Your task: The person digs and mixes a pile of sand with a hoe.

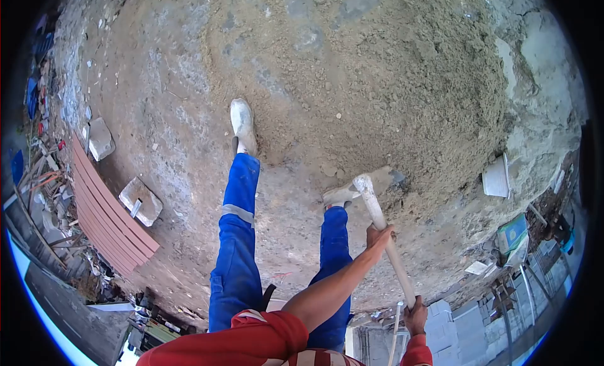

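A hoe with a pale wooden handle slants across the lower right of the head view. My left hand is closed around the middle of the handle. Lower down, near the handle's end, my right hand grips it too. The hoe's head is beside my right boot, and its blade rests at the edge of a heap of loose sandy soil. My other pale boot stands further forward on the dirt.
Reddish corrugated sheeting lies on the left, near two pale blocks. Scattered debris lines the far left. A white container and a printed bag sit at right, below a rough rock face.
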